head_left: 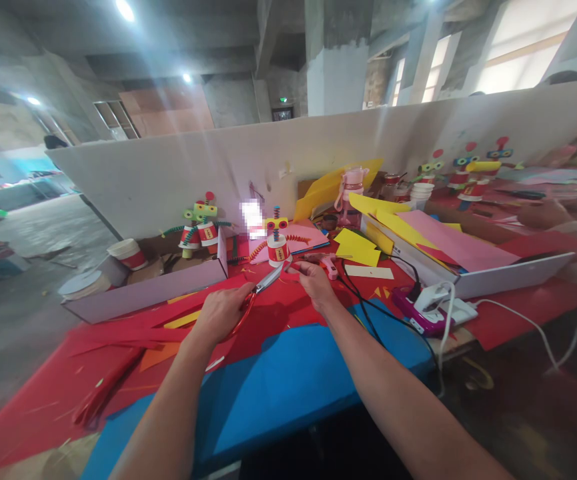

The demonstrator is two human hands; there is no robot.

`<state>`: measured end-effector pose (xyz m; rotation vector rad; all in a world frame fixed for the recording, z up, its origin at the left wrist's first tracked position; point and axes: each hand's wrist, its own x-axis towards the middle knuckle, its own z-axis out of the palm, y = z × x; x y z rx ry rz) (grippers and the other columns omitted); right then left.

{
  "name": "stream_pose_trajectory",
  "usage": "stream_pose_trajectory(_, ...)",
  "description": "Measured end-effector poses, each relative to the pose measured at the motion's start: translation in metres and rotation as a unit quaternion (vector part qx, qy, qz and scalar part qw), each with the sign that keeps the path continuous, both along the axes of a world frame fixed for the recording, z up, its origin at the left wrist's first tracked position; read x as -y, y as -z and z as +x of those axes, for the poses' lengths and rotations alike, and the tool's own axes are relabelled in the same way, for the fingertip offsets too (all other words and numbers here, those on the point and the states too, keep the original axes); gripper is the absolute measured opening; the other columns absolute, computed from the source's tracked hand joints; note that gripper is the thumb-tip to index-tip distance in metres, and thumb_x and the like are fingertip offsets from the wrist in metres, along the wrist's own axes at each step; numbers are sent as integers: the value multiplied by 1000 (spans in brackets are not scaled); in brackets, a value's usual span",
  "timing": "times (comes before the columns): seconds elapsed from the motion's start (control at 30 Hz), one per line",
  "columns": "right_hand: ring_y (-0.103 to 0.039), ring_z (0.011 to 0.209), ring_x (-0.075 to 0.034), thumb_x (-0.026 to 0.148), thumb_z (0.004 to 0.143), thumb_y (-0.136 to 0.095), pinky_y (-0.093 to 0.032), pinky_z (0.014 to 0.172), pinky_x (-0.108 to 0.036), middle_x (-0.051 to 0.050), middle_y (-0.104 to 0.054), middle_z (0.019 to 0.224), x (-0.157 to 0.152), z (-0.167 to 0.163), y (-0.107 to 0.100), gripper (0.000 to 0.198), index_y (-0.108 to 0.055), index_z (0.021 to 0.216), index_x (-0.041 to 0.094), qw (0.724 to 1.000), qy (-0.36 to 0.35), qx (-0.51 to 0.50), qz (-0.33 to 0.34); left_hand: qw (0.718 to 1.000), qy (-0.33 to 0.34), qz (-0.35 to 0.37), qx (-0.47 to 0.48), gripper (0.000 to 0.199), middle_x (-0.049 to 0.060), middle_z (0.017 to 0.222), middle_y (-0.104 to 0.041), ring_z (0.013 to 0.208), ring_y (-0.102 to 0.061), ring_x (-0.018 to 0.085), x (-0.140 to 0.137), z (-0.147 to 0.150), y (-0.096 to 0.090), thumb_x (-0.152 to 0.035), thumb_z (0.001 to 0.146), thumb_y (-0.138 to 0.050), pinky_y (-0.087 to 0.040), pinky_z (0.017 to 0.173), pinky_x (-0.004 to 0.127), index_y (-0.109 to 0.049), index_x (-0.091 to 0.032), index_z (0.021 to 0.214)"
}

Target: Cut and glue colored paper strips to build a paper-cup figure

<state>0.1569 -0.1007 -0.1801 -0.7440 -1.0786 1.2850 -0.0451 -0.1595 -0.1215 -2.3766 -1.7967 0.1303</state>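
Note:
My left hand [221, 312] is closed around the red handles of a pair of scissors [268, 280], whose blades point up and to the right. Beside the blade tips, the fingers of my right hand [315, 281] are pinched together on something too small to make out. Just behind the scissors stands a paper cup robot [279, 252] with a yellow head, round eyes and folded-paper arms. A pink glue gun [327, 263] lies to the right of it, past my right fingers.
A shallow box [168, 293] at left holds cups near more cup robots [207, 230]. Another box [513, 277] at right holds coloured paper. A purple power strip [415, 313] with cables sits at the table's right. Blue sheet [288, 373] covers the front edge; a white partition [168, 177] stands behind.

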Motion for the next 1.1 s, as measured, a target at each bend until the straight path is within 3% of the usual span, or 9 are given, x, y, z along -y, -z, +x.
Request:
stream_pose_trajectory(0.5, -62, 85, -20, 45, 62, -75, -46, 74, -30, -2, -73, 83, -4, 0, 4, 31, -74, 81, 20, 1000, -2, -2, -15, 1000, 7, -1, 3, 39, 8, 91, -70, 81, -63, 24, 0, 0, 1, -19, 88, -37, -34, 62, 28, -50, -24, 124)
stream_pose_trajectory(0.77, -59, 68, -15, 44, 59, -77, -43, 67, -27, 0, -71, 73, -4, -1, 4, 32, -73, 78, 19, 999, -15, -32, -16, 1000, 3, -6, 8, 39, 7, 90, -70, 80, -63, 23, 0, 0, 1, -19, 89, -35, -32, 61, 28, -50, -25, 125)
stream_pose_trajectory(1.1, -61, 74, -16, 46, 61, -76, -46, 68, -28, -2, -71, 82, -4, 0, 4, 34, -72, 80, 18, 999, -5, -33, -15, 1000, 7, 3, -9, 37, 7, 89, -70, 79, -64, 23, -1, -1, 2, -19, 88, -36, -31, 60, 28, -52, -24, 121)
